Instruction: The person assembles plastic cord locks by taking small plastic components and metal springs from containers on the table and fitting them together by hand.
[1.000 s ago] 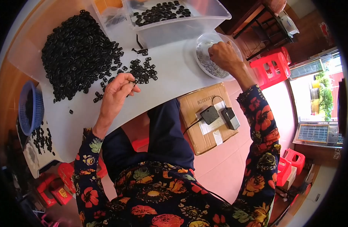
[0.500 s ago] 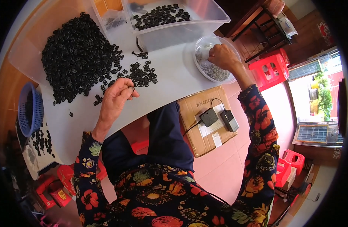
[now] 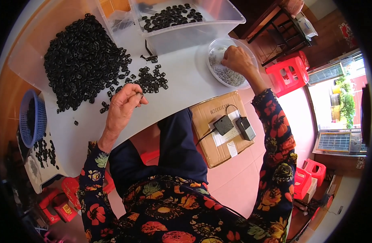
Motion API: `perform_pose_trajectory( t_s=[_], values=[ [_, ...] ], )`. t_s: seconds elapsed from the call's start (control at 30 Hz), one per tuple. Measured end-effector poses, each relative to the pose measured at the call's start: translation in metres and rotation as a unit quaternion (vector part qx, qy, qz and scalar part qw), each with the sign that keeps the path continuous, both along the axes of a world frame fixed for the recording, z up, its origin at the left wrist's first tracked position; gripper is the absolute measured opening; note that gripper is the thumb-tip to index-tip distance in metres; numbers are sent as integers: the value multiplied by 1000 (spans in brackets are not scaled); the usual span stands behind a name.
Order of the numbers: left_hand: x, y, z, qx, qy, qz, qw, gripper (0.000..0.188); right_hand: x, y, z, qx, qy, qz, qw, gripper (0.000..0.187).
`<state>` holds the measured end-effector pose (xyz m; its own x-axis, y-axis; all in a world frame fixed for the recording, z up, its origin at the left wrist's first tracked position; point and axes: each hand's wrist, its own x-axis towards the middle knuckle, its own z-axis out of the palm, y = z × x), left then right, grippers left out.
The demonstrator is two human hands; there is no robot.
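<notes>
Pinched between the fingertips of my left hand (image 3: 123, 104) is a small black plastic piece (image 3: 140, 95), mostly covered by the fingers. That hand hovers near the table's front edge, beside a loose cluster of black two-hole pieces (image 3: 151, 80). My right hand (image 3: 238, 60) reaches into a round clear tub (image 3: 210, 69) of small silvery metal parts (image 3: 230, 77). Its fingers are bent together over the parts, and whatever they grip is hidden. A large heap of the same black pieces (image 3: 82, 60) spreads across the left of the table.
A clear plastic bin (image 3: 186, 38) with more black pieces stands at the back. At the left edge is a blue basket (image 3: 34, 117). A cardboard box (image 3: 206, 152) with two black adapters sits below the table's right side. Red stools (image 3: 289, 77) stand to the right.
My right hand has shifted very slightly within the tub, and its forearm has moved a little left. The left hand keeps its pinch in the same place.
</notes>
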<state>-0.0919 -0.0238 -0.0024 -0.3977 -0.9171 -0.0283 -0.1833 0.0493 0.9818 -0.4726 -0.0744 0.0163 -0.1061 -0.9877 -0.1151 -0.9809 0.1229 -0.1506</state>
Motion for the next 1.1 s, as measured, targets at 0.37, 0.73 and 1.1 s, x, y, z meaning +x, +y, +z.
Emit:
perform_pose_trajectory(
  t_s=[0.37, 0.73, 1.1],
  values=[
    [0, 4, 2, -8, 4, -14, 1000, 13, 20, 2, 2, -38, 66, -35, 997, 22],
    [-6, 4, 12, 61, 83, -7, 995, 11, 24, 10, 5, -115, 10, -45, 992, 22],
    [4, 8, 9, 116, 95, -28, 988, 14, 154, 65, -9, -39, -689, 68, 721, 9]
  ],
)
